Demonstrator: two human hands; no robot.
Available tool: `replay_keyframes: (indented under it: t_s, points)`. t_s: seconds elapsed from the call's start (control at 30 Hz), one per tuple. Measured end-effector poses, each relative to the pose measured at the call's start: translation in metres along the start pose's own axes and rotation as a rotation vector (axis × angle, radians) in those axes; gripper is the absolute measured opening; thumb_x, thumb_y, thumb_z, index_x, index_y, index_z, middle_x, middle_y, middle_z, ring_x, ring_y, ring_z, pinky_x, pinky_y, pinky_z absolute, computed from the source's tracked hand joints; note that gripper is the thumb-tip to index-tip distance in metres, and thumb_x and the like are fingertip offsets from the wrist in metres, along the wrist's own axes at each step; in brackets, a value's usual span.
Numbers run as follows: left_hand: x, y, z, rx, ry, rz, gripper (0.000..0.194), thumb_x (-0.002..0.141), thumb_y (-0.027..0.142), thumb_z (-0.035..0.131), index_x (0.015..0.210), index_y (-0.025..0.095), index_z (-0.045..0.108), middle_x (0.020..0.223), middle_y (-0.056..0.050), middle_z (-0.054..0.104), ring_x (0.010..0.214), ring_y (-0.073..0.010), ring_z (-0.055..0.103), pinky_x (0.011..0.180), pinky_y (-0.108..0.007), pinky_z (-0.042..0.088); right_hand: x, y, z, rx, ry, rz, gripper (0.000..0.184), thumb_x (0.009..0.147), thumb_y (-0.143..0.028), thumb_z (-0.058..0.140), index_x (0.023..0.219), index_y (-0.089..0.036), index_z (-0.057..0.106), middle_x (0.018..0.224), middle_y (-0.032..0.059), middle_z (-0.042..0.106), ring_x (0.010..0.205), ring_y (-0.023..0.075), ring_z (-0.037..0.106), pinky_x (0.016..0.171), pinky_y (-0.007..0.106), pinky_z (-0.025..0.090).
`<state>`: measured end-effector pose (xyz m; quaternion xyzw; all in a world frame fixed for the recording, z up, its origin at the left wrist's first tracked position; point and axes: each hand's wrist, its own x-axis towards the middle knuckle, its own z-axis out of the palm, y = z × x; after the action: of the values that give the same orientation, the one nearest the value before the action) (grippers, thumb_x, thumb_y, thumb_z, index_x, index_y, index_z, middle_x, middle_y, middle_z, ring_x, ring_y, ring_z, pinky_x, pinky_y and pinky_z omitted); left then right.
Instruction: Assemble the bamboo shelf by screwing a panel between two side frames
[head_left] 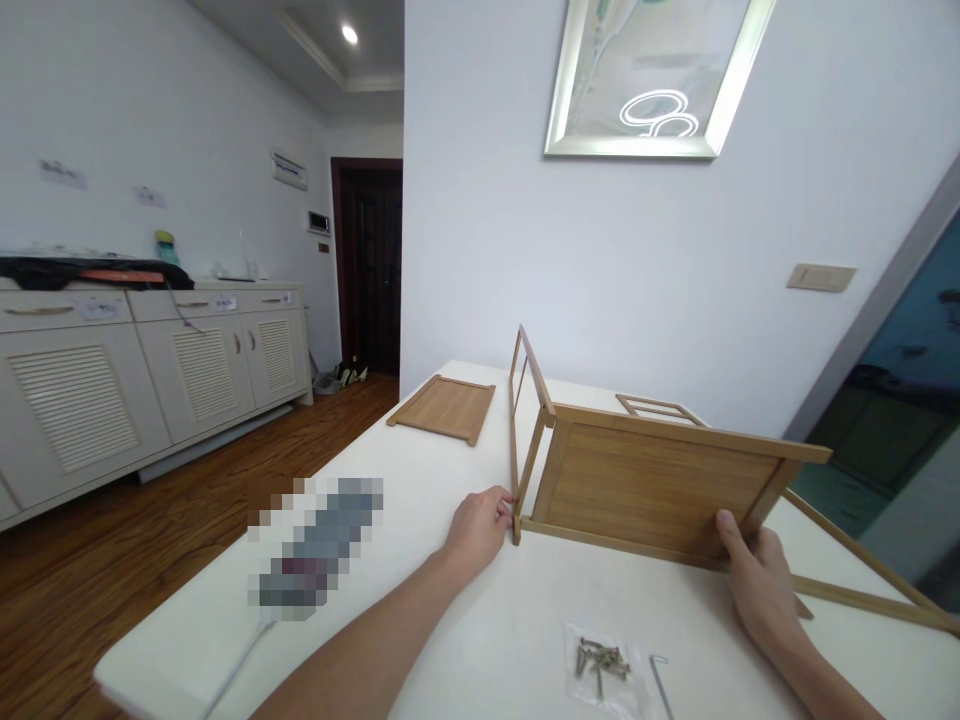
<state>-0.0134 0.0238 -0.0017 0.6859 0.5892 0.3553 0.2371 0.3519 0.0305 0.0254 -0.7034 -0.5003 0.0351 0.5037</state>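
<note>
Wooden panel (660,485) stands tilted over the desk (487,640), its long axis running left to right. The right hand (765,575) pinches its lower right corner, thumb on the face. At its far end, an upright open frame (530,459) stands between panel and left hand (480,530), whose curled fingers touch the frame's foot; whether they grip cannot be told. A bag of screws (600,660) and hex key (660,680) lie nearer the person; a second panel (442,407) lies beyond the left hand.
</note>
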Motion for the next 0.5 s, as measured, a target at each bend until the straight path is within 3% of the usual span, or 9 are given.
replay_keyframes:
  t_s: [0.17,0.5]
  points:
    - [0.0003,-0.0008,0.0006,-0.019,0.005,-0.004,0.025,0.079,0.012,0.057,0.099,0.023,0.068,0.087,0.003,0.075,0.082,-0.0142,0.068,0.076,-0.023,0.048,-0.0023,-0.0063,-0.0013,0.017,-0.034,0.062,0.048,0.078,-0.072,0.045,0.078,-0.024,0.044,0.076,0.0010,0.053,0.074,0.0229,0.050,0.068,0.037,0.037]
    - [-0.0004,-0.0003,0.0004,0.065,0.021,0.040,0.028,0.079,0.008,0.050,0.098,0.022,0.066,0.084,0.003,0.073,0.074,-0.0137,0.065,0.069,-0.023,0.044,-0.0040,-0.0041,0.0011,0.023,-0.003,0.073,0.050,0.076,-0.074,0.045,0.073,-0.025,0.038,0.068,-0.0030,0.046,0.065,0.0187,0.043,0.063,0.035,0.033]
